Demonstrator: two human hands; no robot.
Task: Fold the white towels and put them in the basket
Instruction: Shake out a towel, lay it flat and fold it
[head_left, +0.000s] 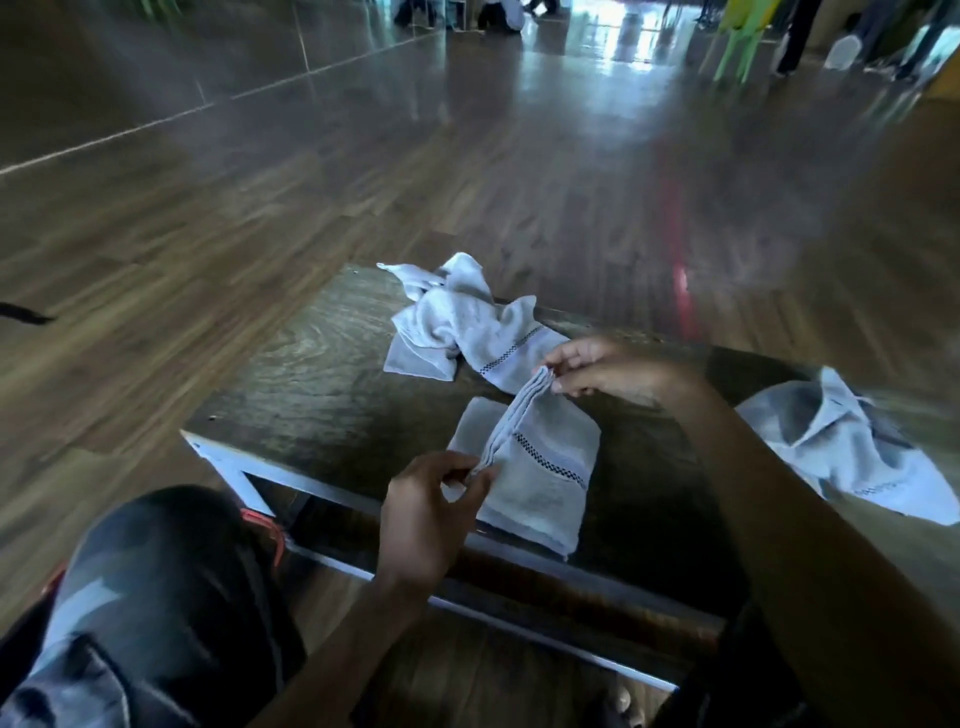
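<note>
A partly folded white towel (540, 483) with a dark checked stripe lies on the low wooden table (311, 384). Its folded edge is lifted between both hands. My left hand (426, 514) pinches the near end of that edge. My right hand (602, 371) pinches the far end, a little above the table. A crumpled white towel (457, 322) lies behind, at the table's far edge. Another white towel (841, 441) lies spread at the right, partly blurred. No basket is in view.
The table has a white metal frame (291, 480) along its near edge. My knee in dark trousers (156, 582) is at the lower left. Wooden floor surrounds the table. Green chairs (737, 36) and people's legs stand far back.
</note>
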